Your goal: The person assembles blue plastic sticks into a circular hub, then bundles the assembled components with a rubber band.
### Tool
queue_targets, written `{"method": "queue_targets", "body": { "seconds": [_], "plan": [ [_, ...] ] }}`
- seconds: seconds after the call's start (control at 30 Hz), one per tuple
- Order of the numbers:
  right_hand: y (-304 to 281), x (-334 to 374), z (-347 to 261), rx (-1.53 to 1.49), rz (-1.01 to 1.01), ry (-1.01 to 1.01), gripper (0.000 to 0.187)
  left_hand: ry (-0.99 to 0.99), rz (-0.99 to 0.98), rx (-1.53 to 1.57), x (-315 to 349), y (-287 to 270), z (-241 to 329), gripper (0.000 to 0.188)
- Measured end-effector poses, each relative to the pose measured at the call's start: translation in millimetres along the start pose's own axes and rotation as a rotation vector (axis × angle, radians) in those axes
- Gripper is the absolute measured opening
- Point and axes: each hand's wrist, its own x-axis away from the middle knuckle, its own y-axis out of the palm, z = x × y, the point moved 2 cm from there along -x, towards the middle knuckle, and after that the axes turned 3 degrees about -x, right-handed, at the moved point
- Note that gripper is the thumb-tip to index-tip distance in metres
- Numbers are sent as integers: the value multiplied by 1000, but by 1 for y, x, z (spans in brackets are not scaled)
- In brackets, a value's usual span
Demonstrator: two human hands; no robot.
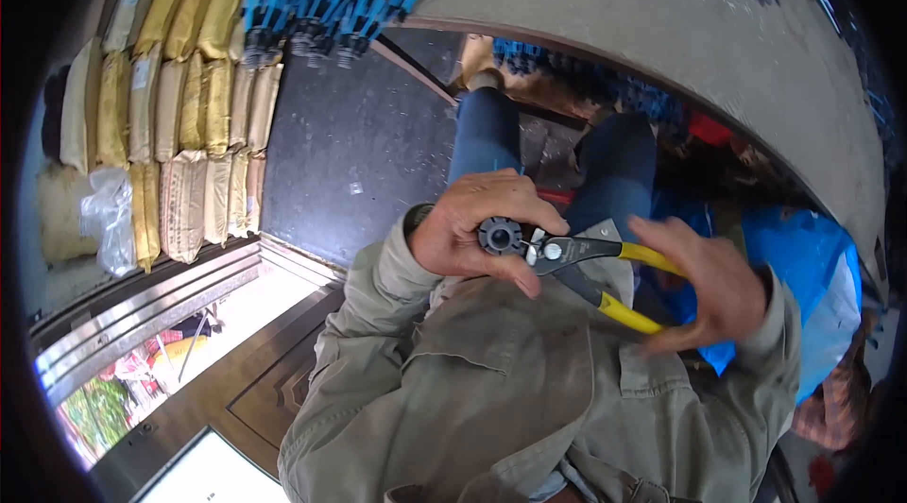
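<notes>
Cradling a round black part (501, 236), the left hand (452, 231) meets yellow-handled pliers (593, 252), splayed in the right hand (716, 288), nose leftward beside it.

Black round-ended piece (487, 237) and yellow-gripped pliers (578, 249), side by side above the lap.
Piece: dark, round end turned up toward the view, notched rim about a central opening; held between thumb and fingers of left hand (463, 224). Pliers: dark metal, bright round pivot, handles spread in a V, grips opening toward right hand (720, 286), which is blurred; head pointing left, just beside the round end. Contact between the two unclear; jaw tips too small to read.
</notes>
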Motion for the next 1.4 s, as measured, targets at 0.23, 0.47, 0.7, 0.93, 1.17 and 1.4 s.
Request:
{"method": "queue_targets", "body": {
  "seconds": [0.23,0.47,0.7,0.93,1.17,1.4],
  "plan": [
    [-9,10,14,600,368,-142,57,-139,5,59,-3,-1,6,61],
    [-12,-3,15,-394,142,-136,54,-27,104,75,1,-3,1,56],
    [0,14,12,430,270,-126,54,-100,10,-14,-11,-4,13,60],
    [-5,7,33,-412,2,37,52,34,-113,27,-10,-3,4,59],
    [6,1,-2,933,480,-109,45,-58,58,-24,-3,2,6,60],
    [-3,-10,-15,1427,752,-69,41,-132,170,-123,-4,5,6,63]
  ]
}}
